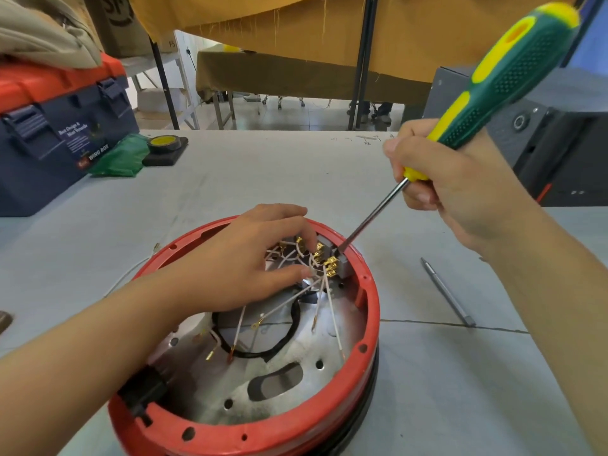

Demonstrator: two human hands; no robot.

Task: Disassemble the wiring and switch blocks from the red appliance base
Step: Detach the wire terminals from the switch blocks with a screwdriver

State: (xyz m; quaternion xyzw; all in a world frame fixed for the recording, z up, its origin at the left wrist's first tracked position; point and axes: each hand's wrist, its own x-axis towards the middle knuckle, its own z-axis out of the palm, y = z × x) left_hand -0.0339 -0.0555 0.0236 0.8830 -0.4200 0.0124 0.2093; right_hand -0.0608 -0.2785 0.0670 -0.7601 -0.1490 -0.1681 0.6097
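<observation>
Right hand grips screwdriver; left hand fingers wires inside round red base

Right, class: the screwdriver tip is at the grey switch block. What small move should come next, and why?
Probably lever the tip gently to free the switch block from the red base. The right hand grips the screwdriver, while the left hand holds the wires aside.

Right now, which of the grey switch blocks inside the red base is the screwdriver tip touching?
The screwdriver tip meets the right-hand switch block, the one against the red base rim; the other switch block sits beside the left hand fingers.
</observation>
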